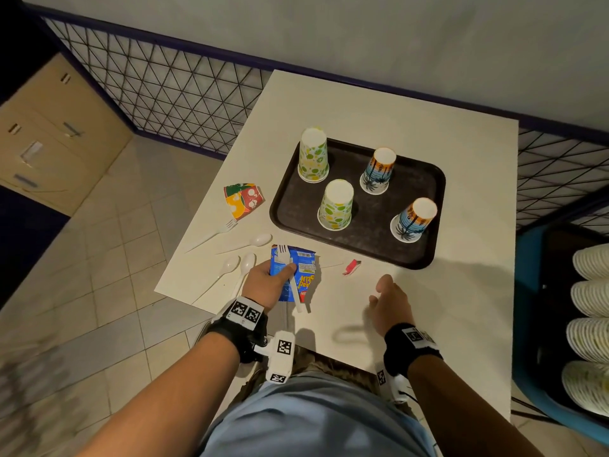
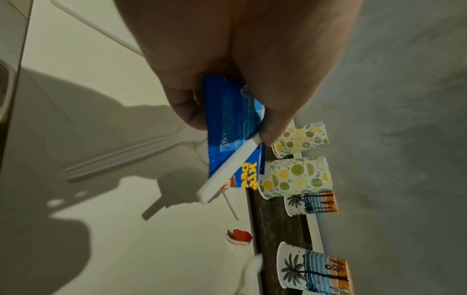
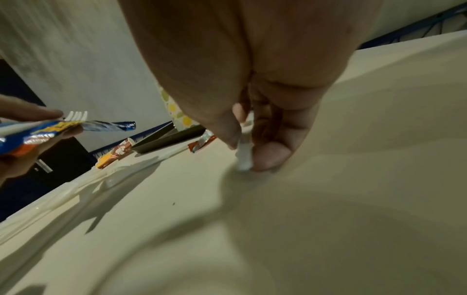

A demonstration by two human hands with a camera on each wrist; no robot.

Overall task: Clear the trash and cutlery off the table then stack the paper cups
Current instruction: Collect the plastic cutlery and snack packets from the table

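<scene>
My left hand [image 1: 283, 272] grips a blue snack wrapper [image 1: 304, 282] together with a white plastic fork [image 1: 283, 253] just above the table's near left edge. The left wrist view shows the wrapper [image 2: 227, 119] and fork handle [image 2: 227, 173] pinched between thumb and fingers. My right hand [image 1: 382, 291] is low over the table; in the right wrist view its fingertips [image 3: 270, 157] pinch a blurred white plastic piece [image 3: 244, 157] against the surface. Several paper cups [image 1: 336, 206] stand upside down on a dark tray [image 1: 362, 239]. A red sachet [image 1: 352, 266] lies between the hands.
A flattened colourful paper cup [image 1: 244, 199], a fork [image 1: 214, 234] and three spoons [image 1: 253, 242] lie on the table's left part. A blue bin [image 1: 534, 324] holding stacked paper ware [image 1: 590, 324] stands right of the table. Tiled floor lies to the left.
</scene>
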